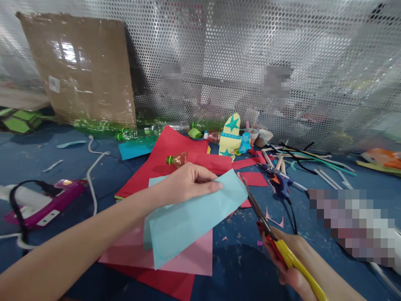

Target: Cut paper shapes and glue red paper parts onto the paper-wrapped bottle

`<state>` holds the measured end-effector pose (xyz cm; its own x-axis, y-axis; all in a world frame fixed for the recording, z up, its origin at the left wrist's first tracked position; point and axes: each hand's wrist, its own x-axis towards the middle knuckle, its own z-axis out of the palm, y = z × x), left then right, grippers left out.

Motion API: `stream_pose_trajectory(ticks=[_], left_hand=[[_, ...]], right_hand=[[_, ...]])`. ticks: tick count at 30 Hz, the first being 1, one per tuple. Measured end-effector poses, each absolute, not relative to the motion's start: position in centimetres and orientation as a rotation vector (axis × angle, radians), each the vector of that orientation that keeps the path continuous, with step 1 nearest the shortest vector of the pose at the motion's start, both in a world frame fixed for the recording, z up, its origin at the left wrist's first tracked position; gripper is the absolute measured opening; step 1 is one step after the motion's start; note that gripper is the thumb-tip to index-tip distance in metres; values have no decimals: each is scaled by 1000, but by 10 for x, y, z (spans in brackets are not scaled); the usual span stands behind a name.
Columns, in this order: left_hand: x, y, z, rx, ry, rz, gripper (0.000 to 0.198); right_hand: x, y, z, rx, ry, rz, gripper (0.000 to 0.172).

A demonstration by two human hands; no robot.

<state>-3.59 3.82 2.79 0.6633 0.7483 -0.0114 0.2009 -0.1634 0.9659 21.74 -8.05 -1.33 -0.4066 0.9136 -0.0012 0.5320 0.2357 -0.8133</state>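
Light blue paper [200, 217] is pinched between the thumb and fingers of my left hand [197, 182]. Its lower left end hangs over a pink sheet [191, 259]. My right hand [288, 255] grips scissors [282, 246] with yellow and red handles. Their blades point up and left, at the rounded right end of the paper; whether they touch it I cannot tell. Another light blue piece [148, 234] shows behind the held one. Just beyond my left hand, a bottle wrapped in red paper [209, 161] lies on its side over red sheets [169, 146].
A blue glue gun [282, 184] and pipe cleaners [313, 159] lie on the right. At the left is a purple power strip [59, 200] with cords. Plastic bottles [169, 127], a yellow paper shape with stars [231, 133] and cardboard [84, 71] stand along the perforated metal screen [219, 50].
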Motion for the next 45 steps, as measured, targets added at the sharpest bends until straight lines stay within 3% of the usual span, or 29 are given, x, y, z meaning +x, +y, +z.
stream_pose_trajectory(ticks=[31,39,45], left_hand=[[-41,45,36,1561,877,447,16],[-39,55,19,1147,858,418,49],[-34,60,0,789,582,368,58]], right_hand=[[227,-78,-27,-1365,-2066,984,68],[213,-84,-12,-1478,-1768,1202,64],[208,-84,-18,-1531,-1543,1265,68]])
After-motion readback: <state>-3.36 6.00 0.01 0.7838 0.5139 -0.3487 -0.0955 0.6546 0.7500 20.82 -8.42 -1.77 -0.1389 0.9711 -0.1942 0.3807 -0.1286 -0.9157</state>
